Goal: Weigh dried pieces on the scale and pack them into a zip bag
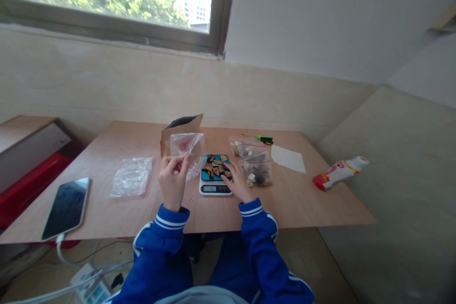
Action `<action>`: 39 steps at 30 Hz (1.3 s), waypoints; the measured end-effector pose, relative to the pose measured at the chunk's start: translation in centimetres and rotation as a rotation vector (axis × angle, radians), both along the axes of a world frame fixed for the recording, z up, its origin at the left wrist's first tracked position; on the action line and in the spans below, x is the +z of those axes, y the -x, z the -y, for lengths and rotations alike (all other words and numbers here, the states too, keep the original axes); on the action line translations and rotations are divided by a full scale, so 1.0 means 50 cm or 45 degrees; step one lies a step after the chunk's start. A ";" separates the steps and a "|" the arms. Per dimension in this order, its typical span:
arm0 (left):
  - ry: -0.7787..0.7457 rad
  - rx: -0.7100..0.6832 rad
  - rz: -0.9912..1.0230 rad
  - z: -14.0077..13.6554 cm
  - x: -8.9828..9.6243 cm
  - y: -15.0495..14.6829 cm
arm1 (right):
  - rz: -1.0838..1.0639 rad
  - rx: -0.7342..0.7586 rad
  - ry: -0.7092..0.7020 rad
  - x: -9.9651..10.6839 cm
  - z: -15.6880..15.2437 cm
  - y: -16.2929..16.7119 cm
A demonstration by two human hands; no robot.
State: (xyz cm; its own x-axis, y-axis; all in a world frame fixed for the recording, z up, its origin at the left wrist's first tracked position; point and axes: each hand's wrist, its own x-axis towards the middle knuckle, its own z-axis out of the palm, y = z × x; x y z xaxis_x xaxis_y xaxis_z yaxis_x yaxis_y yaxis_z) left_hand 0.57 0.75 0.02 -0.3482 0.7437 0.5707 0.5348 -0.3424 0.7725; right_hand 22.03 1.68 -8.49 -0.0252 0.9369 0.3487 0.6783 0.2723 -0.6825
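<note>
- The clear zip bag, thin crinkled plastic with a red seal strip, is held upright over the desk just left of the scale; a pinkish blur shows through it, too faint to identify.
- The left hand has its grip pinched on the bag's lower edge, fingers closed on the film.
- The right hand rests at the scale's right edge, fingers spread among the pieces; whether its grip holds one is hidden.
- The scale is a small flat slab with a blue top and white front; its display is too small to read.
- Brown irregular chunks lie piled on it.
- Two filled bags sit just right, contents unclear.
- Behind stands a brown paper pouch, partly hidden by the held bag.
- A flat stack of empty bags and a phone lie left.
</note>
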 end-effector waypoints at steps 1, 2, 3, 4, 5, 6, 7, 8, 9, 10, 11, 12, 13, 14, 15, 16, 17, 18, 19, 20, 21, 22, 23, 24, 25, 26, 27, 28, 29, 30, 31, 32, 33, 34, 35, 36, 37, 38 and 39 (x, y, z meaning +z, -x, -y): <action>-0.005 0.024 -0.036 -0.002 -0.003 0.004 | 0.081 0.007 0.029 -0.015 -0.008 -0.010; -0.019 0.043 -0.075 -0.004 -0.006 0.009 | 0.134 0.032 0.061 -0.029 -0.015 -0.018; -0.043 0.045 -0.116 -0.004 -0.009 0.012 | 0.167 0.061 0.080 -0.042 -0.021 -0.024; -0.073 0.023 -0.158 -0.004 -0.011 0.016 | 0.181 0.086 0.082 -0.052 -0.026 -0.027; -0.101 -0.024 -0.194 -0.003 -0.012 0.018 | 0.178 0.107 0.070 -0.060 -0.030 -0.029; -0.117 -0.096 -0.219 -0.002 -0.013 0.020 | 0.161 0.124 0.052 -0.065 -0.032 -0.029; -0.113 -0.179 -0.229 -0.002 -0.014 0.022 | 0.136 0.136 0.031 -0.068 -0.034 -0.028; -0.087 -0.261 -0.217 -0.002 -0.015 0.022 | 0.106 0.141 0.012 -0.069 -0.036 -0.028; -0.040 -0.328 -0.178 -0.002 -0.018 0.022 | 0.069 0.137 0.000 -0.068 -0.037 -0.027; 0.026 -0.366 -0.110 -0.004 -0.022 0.021 | 0.031 0.127 -0.006 -0.066 -0.038 -0.026; 0.105 -0.368 -0.020 -0.006 -0.027 0.019 | -0.005 0.112 -0.008 -0.064 -0.039 -0.025; 0.185 -0.341 0.082 -0.009 -0.033 0.016 | -0.037 0.096 -0.007 -0.061 -0.040 -0.025; 0.257 -0.296 0.184 -0.012 -0.039 0.013 | -0.065 0.081 -0.006 -0.059 -0.041 -0.025; 0.314 -0.248 0.274 -0.016 -0.046 0.010 | -0.086 0.067 -0.006 -0.056 -0.042 -0.025; 0.357 -0.210 0.346 -0.019 -0.053 0.007 | -0.102 0.053 -0.007 -0.053 -0.042 -0.025; 0.384 -0.190 0.399 -0.022 -0.059 0.005 | -0.116 0.040 -0.008 -0.051 -0.043 -0.025; 0.401 -0.187 0.439 -0.024 -0.064 0.003 | -0.136 0.025 -0.009 -0.048 -0.043 -0.025; 0.415 -0.194 0.467 -0.025 -0.069 0.001 | -0.160 0.008 -0.010 -0.046 -0.043 -0.025; 0.430 -0.200 0.484 -0.026 -0.072 0.001 | -0.187 -0.010 -0.011 -0.043 -0.043 -0.026; 0.445 -0.204 0.491 -0.026 -0.075 0.000 | -0.215 -0.027 -0.011 -0.039 -0.044 -0.025; 0.459 -0.206 0.491 -0.025 -0.077 0.000 | -0.244 -0.045 -0.009 -0.034 -0.044 -0.024; 0.472 -0.206 0.485 -0.024 -0.078 0.000 | -0.265 -0.060 -0.008 -0.027 -0.045 -0.022; 0.484 -0.207 0.475 -0.023 -0.079 0.000 | -0.302 -0.073 -0.002 -0.017 -0.045 -0.019; 0.493 -0.205 0.463 -0.022 -0.080 -0.001 | -0.368 -0.084 0.010 -0.005 -0.045 -0.013; 0.502 -0.204 0.449 -0.021 -0.082 -0.003 | -0.465 -0.093 0.026 0.011 -0.044 -0.006; 0.508 -0.202 0.435 -0.019 -0.083 -0.005 | -0.585 -0.098 0.043 0.030 -0.042 0.004; 0.512 -0.203 0.425 -0.018 -0.085 -0.009 | -0.715 -0.095 0.061 0.051 -0.039 0.015; 0.513 -0.208 0.420 -0.017 -0.088 -0.014 | -0.840 -0.080 0.076 0.074 -0.036 0.029; 0.514 -0.215 0.419 -0.015 -0.090 -0.019 | -0.927 -0.051 0.083 0.096 -0.032 0.045; 0.514 -0.223 0.422 -0.014 -0.092 -0.024 | -0.966 -0.001 0.088 0.117 -0.028 0.062; 0.515 -0.229 0.425 -0.012 -0.094 -0.029 | -0.965 0.060 0.096 0.136 -0.025 0.078; 0.517 -0.231 0.423 -0.010 -0.095 -0.034 | -0.925 0.123 0.102 0.151 -0.022 0.094; 0.519 -0.228 0.415 -0.009 -0.096 -0.037 | -0.856 0.184 0.097 0.162 -0.021 0.108; 0.519 -0.219 0.404 -0.008 -0.096 -0.039 | -0.775 0.230 0.078 0.169 -0.019 0.118; 0.517 -0.205 0.395 -0.007 -0.096 -0.039 | -0.699 0.257 0.050 0.172 -0.018 0.125; 0.513 -0.189 0.390 -0.007 -0.096 -0.037 | -0.648 0.264 0.023 0.171 -0.018 0.128; 0.510 -0.172 0.390 -0.007 -0.096 -0.034 | -0.636 0.257 0.007 0.167 -0.017 0.127; 0.509 -0.155 0.396 -0.007 -0.097 -0.031 | -0.672 0.239 0.008 0.161 -0.016 0.124; 0.511 -0.140 0.403 -0.008 -0.098 -0.027 | -0.746 0.220 0.034 0.155 -0.014 0.118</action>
